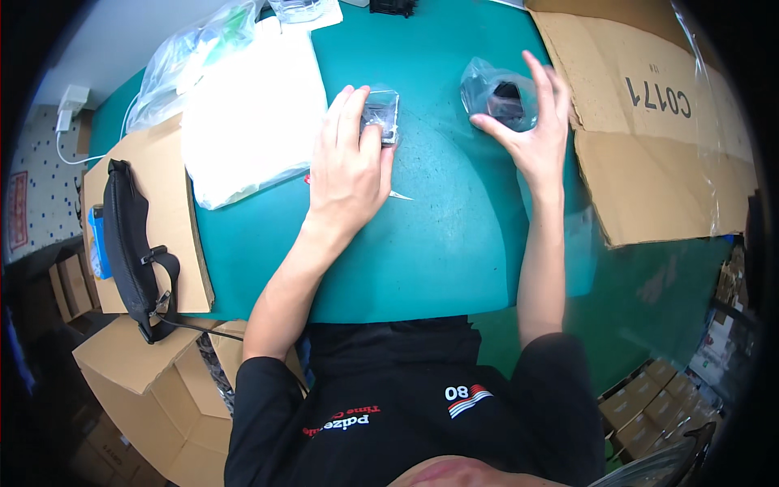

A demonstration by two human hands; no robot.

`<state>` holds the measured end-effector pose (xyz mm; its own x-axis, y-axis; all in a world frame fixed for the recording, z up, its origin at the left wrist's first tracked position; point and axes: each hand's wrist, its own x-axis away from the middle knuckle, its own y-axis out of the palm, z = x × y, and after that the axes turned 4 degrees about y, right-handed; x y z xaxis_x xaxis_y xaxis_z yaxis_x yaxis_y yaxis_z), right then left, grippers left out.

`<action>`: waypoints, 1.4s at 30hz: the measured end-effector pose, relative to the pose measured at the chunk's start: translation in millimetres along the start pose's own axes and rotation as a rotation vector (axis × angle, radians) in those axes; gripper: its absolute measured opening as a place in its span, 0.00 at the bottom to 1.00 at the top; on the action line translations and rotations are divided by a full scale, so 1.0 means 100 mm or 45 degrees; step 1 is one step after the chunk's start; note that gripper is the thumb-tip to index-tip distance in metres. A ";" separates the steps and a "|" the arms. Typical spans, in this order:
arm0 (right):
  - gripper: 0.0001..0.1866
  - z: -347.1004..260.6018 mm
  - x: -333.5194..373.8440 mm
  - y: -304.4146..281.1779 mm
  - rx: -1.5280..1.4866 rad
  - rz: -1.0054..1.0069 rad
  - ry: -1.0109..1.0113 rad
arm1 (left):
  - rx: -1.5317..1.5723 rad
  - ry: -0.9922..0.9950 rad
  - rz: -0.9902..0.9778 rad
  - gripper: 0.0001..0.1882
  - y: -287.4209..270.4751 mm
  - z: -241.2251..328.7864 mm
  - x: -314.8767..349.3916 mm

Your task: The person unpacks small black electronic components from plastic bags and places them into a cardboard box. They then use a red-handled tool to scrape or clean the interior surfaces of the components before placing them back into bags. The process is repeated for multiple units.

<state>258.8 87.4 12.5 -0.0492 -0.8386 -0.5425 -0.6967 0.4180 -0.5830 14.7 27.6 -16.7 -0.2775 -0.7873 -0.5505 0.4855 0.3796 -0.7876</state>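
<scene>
In the head view, a green table point(438, 252) bears a white bag point(251, 114) just left of the left hand point(350, 170). The right hand point(540, 148) has thumb and fingers spread wide about a clear bag point(477, 88) containing a dark object point(508, 92). The left fingers lie nearly together on a smaller, clear-wrapped packet point(386, 112); whether they clamp it, I cannot tell.

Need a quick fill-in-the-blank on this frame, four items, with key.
1. The person's hand over the small clear packet is the ____ one.
2. The other hand, thumb and fingers spread, is at a clear ____ bag with something dark inside.
3. The black waist pouch lies on brown ____.
4. The brown carton is to the person's ____ of both hands.

Missing words: left; plastic; cardboard; right.
</scene>
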 end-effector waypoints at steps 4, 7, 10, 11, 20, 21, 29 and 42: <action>0.16 0.02 0.10 0.19 -0.081 -0.158 -0.002 | 0.021 0.005 -0.027 0.13 -0.04 0.01 0.02; 0.09 -0.14 0.22 0.24 -0.349 -0.214 0.083 | 0.057 0.016 -0.020 0.13 -0.02 0.03 0.05; 0.05 -0.36 0.30 0.30 -0.582 -0.319 0.146 | 0.099 0.028 -0.020 0.19 0.02 0.03 0.08; 0.05 -0.38 0.32 0.31 -0.588 -0.374 0.139 | 0.127 0.030 -0.018 0.20 0.02 0.03 0.09; 0.11 -0.42 0.29 0.17 -0.292 -0.530 0.104 | 0.220 0.122 -0.100 0.26 -0.02 0.04 0.06; 0.12 -0.46 0.27 0.15 -0.265 -0.510 0.104 | 0.222 0.092 -0.121 0.26 -0.03 0.06 0.06; 0.31 -0.33 0.21 -0.03 -0.852 -0.705 0.388 | 0.055 0.021 -0.263 0.25 0.00 0.19 0.01; 0.05 -0.13 0.21 0.23 -0.183 -0.597 -0.244 | 0.022 0.101 -0.223 0.28 0.06 0.13 0.11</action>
<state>232.5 75.0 -5.0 0.4137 -0.8397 -0.3518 -0.7042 -0.0502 -0.7083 25.4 15.7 -24.1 -0.4230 -0.7995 -0.4264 0.4381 0.2314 -0.8686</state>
